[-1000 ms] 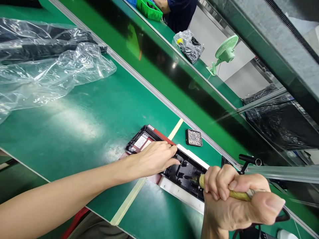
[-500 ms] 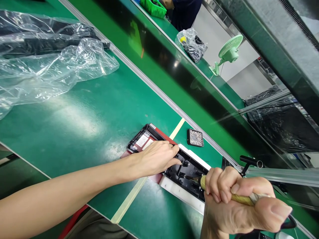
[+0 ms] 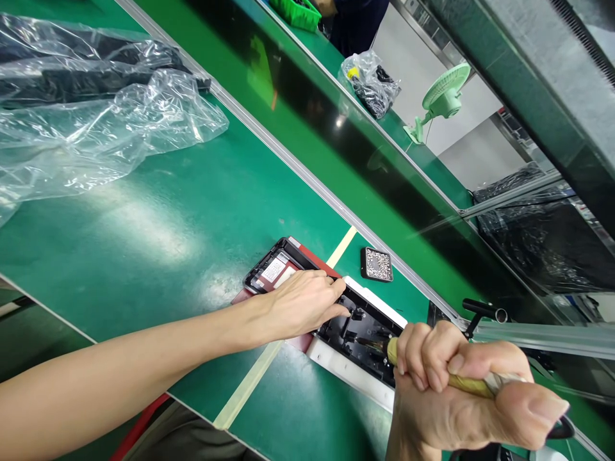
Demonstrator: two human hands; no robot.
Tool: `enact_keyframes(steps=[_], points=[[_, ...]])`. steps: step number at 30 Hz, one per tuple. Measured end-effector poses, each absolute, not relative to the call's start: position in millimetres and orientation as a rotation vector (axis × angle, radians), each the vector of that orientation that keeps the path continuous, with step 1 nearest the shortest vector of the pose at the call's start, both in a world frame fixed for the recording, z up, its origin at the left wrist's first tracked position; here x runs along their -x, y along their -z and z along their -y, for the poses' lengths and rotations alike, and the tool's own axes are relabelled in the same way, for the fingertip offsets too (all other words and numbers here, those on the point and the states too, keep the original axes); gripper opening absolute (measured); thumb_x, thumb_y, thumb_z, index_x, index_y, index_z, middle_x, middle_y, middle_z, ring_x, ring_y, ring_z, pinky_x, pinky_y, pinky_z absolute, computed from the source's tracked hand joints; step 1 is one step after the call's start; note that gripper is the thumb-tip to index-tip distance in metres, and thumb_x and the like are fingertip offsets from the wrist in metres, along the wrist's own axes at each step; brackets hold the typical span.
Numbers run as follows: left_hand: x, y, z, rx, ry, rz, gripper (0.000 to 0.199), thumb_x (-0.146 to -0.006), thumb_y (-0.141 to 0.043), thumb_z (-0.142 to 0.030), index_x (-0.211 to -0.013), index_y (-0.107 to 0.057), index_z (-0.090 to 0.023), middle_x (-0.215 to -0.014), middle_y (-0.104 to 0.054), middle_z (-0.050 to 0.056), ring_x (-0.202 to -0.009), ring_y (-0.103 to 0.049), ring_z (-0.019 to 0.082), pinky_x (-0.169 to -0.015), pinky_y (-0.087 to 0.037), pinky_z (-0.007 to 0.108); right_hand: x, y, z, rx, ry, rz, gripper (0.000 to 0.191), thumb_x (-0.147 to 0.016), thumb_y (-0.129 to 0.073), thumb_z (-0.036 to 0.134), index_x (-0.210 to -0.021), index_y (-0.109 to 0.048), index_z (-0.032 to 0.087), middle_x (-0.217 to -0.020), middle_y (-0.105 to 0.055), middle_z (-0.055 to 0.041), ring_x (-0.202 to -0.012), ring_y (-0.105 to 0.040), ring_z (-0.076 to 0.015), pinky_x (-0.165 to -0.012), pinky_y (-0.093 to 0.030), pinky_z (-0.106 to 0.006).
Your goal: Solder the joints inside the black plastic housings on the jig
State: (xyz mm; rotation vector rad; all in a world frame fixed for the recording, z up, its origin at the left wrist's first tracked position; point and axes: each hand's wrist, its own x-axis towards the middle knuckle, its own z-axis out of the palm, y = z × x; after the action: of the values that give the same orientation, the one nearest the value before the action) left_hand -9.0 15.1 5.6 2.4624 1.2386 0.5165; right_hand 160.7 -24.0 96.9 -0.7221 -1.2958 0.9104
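A long black plastic housing (image 3: pixel 361 314) lies on the green table between white blocks. My left hand (image 3: pixel 307 304) rests across it, the fingers curled over its far wall and the thumb on the inside. My right hand (image 3: pixel 446 378) is wrapped round the yellow handle of what looks like a soldering iron (image 3: pixel 468 385), with a black cord at its rear end. Its dark metal tip points down into the housing, near small black posts. Whether the tip touches anything is too small to tell. Part of the housing is hidden under both hands.
A small black tray of metal screws (image 3: pixel 377 264) stands beyond the housing. Clear plastic bags (image 3: pixel 110 128) with black parts lie at left. A metal rail (image 3: pixel 288 160) edges the table. Farther off are a green fan (image 3: pixel 444 93) and a person in dark clothing (image 3: pixel 358 25).
Almost nothing differs; the view has shifted very slightly. Both hands keep their grip, and the tool's tip stays at about the same spot in the housing.
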Motion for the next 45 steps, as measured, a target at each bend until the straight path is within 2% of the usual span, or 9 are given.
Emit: enact_keyframes(steps=[10,20,31,41,45], points=[[8.8,-1.0,-15.1,-2.486,-0.538,-1.247,0.029,-0.1,-0.052,-0.049,-0.095,-0.048,-0.02,-0.071,-0.063,0.001,-0.066,-0.064,0.022,-0.053,-0.03,0.031,-158.9,-97.9,22.2,0.672,-0.937,1.318,0.044,-0.095,-0.032,0.048,-0.072,-0.057,0.022,-0.046,-0.044,0.0069,-0.035,-0.034,-0.007,-0.037,-0.037,-0.021],[8.8,-2.8,-14.0,-2.46,-0.524,-1.249,0.03,-0.099,-0.052,-0.049,-0.093,-0.049,-0.02,-0.073,-0.064,0.002,-0.07,-0.065,0.024,-0.058,-0.037,0.032,-163.9,-94.7,22.1,0.653,-0.942,1.361,0.047,-0.097,-0.027,0.051,-0.075,-0.058,0.022,-0.049,-0.043,0.0073,-0.037,-0.033,-0.0065,-0.037,-0.038,-0.021],[8.6,-2.7,-14.9,-2.468,-0.519,-1.249,0.031,-0.1,-0.051,-0.05,-0.093,-0.051,-0.019,-0.07,-0.064,0.003,-0.068,-0.065,0.023,-0.058,-0.039,0.031,-164.7,-93.4,22.7,0.643,-0.947,1.343,0.049,-0.098,-0.027,0.053,-0.075,-0.057,0.021,-0.049,-0.045,0.0067,-0.037,-0.035,-0.0073,-0.037,-0.037,-0.022],[7.8,-10.9,-15.2,-2.443,-0.476,-1.251,0.03,-0.099,-0.053,-0.048,-0.093,-0.053,-0.019,-0.073,-0.065,0.002,-0.07,-0.065,0.024,-0.058,-0.041,0.033,-165.4,-93.4,23.2,0.652,-0.97,1.343,0.058,-0.097,-0.022,0.062,-0.073,-0.057,0.022,-0.049,-0.045,0.0062,-0.037,-0.035,-0.0079,-0.037,-0.037,-0.023],[8.0,-10.7,-15.7,-2.449,-0.477,-1.249,0.03,-0.099,-0.053,-0.048,-0.094,-0.054,-0.019,-0.073,-0.065,0.002,-0.07,-0.065,0.023,-0.058,-0.041,0.032,-164.7,-93.4,23.0,0.651,-0.964,1.326,0.052,-0.097,-0.029,0.058,-0.072,-0.056,0.021,-0.049,-0.045,0.006,-0.037,-0.036,-0.008,-0.037,-0.037,-0.023]])
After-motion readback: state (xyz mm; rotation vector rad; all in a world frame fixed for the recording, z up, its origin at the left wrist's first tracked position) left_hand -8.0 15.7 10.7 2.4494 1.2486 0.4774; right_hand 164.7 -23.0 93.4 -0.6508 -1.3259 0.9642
